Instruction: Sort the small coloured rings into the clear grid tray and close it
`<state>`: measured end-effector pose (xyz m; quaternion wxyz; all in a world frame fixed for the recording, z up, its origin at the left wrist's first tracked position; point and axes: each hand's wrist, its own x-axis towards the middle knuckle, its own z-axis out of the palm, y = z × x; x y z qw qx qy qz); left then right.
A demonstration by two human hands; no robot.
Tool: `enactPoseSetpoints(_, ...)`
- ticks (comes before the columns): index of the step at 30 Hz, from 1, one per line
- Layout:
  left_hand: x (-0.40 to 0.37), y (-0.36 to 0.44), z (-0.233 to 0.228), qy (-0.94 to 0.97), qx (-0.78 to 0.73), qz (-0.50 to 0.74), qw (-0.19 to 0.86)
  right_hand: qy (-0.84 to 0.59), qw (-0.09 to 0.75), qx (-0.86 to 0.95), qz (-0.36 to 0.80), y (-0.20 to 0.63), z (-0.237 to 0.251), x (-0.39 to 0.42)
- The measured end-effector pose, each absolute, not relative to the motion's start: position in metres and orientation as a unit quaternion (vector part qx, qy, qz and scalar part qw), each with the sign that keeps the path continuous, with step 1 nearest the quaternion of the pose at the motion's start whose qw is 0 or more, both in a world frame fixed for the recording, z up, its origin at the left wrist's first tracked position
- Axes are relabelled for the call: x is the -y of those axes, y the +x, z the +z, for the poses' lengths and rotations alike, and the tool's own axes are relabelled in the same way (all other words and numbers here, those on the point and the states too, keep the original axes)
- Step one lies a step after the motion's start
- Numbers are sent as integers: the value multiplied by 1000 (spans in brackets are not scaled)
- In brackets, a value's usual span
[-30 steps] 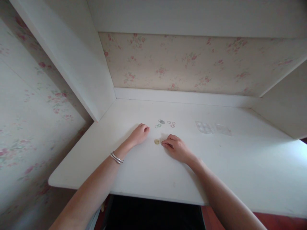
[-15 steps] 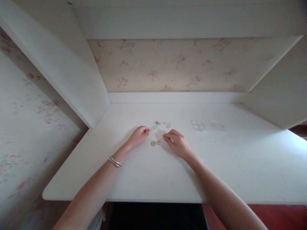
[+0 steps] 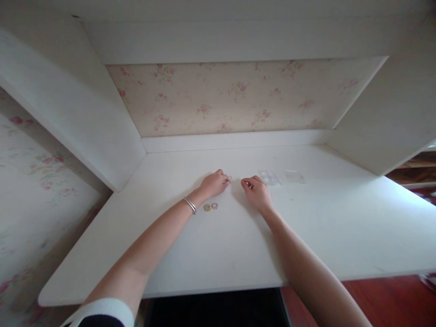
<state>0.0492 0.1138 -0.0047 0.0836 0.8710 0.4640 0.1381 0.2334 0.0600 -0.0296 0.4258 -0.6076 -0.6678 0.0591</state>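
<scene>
The left hand (image 3: 214, 183) lies knuckles-up on the white desk (image 3: 218, 245), its fingers curled down over small rings (image 3: 229, 179) — only a sliver of them peeks out just past the fingertips, so whether it pinches one or merely covers them cannot be told. A silver bracelet (image 3: 190, 205) circles that wrist. Just beside the left hand, across a narrow gap of bare desk, the right hand (image 3: 257, 193) rests on its heel with thumb and forefinger drawn together at the tip; something tiny may sit between them, but it is too small to make out. Behind the left wrist, toward the person, a yellowish ring (image 3: 206, 207) and a paler ring (image 3: 214, 205) lie flat, touching or nearly so, clear of both hands. Beyond the right hand's knuckles, near but apart, sits a clear plastic tray (image 3: 270, 177) with small cells, and a second clear piece (image 3: 294, 176) lies farther out on the same side.
</scene>
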Motion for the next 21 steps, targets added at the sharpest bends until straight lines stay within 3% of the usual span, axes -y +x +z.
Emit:
enactPoseSetpoints(7,-120,51,-12,875,-461,128,76,-604,424,673,50,240,-31,-63)
enactPoseSetpoints(21,-83,7,-10,837,-452,269,147,-588,408,693,83,231,-32,-59)
